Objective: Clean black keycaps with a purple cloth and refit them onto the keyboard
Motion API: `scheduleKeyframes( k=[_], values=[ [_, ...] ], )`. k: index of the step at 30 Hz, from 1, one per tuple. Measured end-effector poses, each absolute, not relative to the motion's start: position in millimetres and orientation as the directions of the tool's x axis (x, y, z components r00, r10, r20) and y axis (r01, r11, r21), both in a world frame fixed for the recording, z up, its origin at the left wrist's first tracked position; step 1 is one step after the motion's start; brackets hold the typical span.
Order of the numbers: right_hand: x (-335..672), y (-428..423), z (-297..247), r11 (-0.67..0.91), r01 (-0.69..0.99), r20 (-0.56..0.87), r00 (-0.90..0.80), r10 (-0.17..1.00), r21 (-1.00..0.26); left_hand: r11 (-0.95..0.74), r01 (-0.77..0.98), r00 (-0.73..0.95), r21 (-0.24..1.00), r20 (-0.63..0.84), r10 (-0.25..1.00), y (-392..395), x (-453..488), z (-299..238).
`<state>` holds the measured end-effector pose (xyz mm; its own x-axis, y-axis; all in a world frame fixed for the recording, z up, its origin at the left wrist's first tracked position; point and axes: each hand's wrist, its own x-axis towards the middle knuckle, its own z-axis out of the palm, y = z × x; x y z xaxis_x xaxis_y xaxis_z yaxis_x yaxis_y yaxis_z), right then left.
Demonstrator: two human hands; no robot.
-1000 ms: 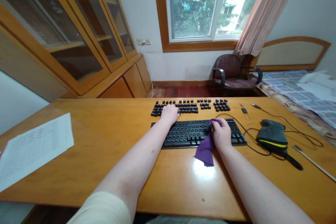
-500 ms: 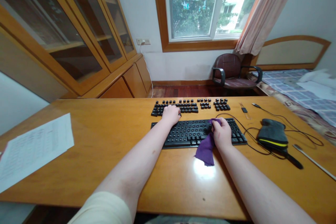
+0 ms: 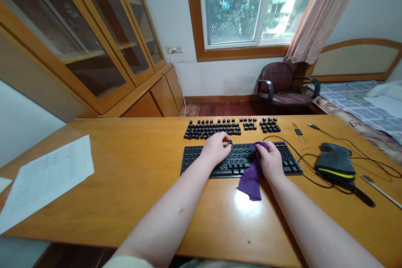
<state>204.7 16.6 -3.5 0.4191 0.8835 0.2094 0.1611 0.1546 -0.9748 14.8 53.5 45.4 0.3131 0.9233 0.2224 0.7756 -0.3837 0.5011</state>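
A black keyboard (image 3: 196, 160) with its keycaps off lies on the wooden desk (image 3: 125, 167). Rows of loose black keycaps (image 3: 212, 129) are laid out just behind it. My left hand (image 3: 215, 150) hovers over the middle of the keyboard, its fingers pinched on a small black keycap (image 3: 230, 142). To the right of it, my right hand (image 3: 270, 160) rests on the keyboard's right half, closed on a purple cloth (image 3: 251, 179). The cloth hangs down over the keyboard's front edge onto the desk.
A printed sheet of paper (image 3: 47, 176) lies at the desk's left edge. To the right are a dark pad with a yellow stripe (image 3: 335, 161), black cables (image 3: 309, 157) and a thin tool (image 3: 380, 190). Beyond the desk stand a chair (image 3: 279, 86), a bed and a glass-fronted cabinet.
My left hand has come back from the loose keycap rows to the middle of the keyboard, carrying a keycap. The right hand and cloth have barely moved. The view has shifted slightly.
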Motion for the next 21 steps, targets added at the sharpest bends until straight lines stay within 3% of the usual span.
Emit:
scheduleKeyframes(
  k=[3,7,9,14,21],
  values=[
    [201,13,2,0.194,0.203,0.247,0.283,0.927,-0.960,-0.399,0.690,0.292,0.604,0.273,0.917,24,12,45],
    [191,5,6,0.329,0.253,0.346,0.025,0.938,-0.910,-0.414,0.634,0.250,0.654,0.333,0.909,2,5,35],
    [184,1,5,0.303,0.270,0.303,-0.043,0.952,-0.914,-0.443,0.606,0.262,0.661,0.360,0.895,-2,3,29],
    [172,-6,2,0.234,0.349,0.209,-0.109,0.972,-0.907,-0.556,0.567,0.335,0.608,0.446,0.830,-5,0,18],
    [172,-4,4,0.120,0.251,0.108,-0.060,0.992,-0.961,-0.613,0.501,0.282,0.611,0.554,0.783,-6,4,9]
  ],
)
